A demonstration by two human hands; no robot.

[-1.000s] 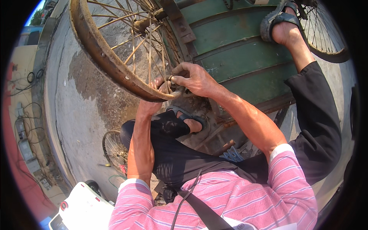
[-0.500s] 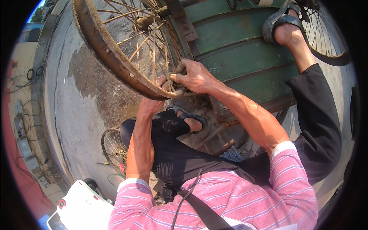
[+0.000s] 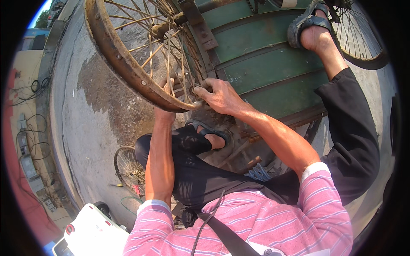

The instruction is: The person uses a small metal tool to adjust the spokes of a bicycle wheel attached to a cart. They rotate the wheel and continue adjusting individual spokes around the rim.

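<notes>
A rusty bare wheel rim (image 3: 124, 62) with long thin spokes (image 3: 149, 59) stands tilted in front of me, with no tyre on the part in view. My left hand (image 3: 166, 86) reaches behind the rim's lower edge, its fingers closed among the spokes and apparently gripping one; the rim hides part of the palm. At the right side of the rim's lowest part, my right hand (image 3: 218, 96) has thumb and curled index finger pinched together. What lies in that pinch is too small to make out. The wheel hub (image 3: 160, 30) is higher up, by the axle.
A green ribbed metal cart bed (image 3: 265, 64) lies right of the wheel, with my sandalled foot (image 3: 316, 36) against it. Another spoked wheel (image 3: 358, 34) is at far right. A smaller wheel (image 3: 129, 166) and a white scooter-like body (image 3: 92, 230) are at lower left.
My left hand has shifted up and left, away from the right hand's fingertips. The right hand has moved slightly down and right, still pinched. The wheel sits marginally differently in view.
</notes>
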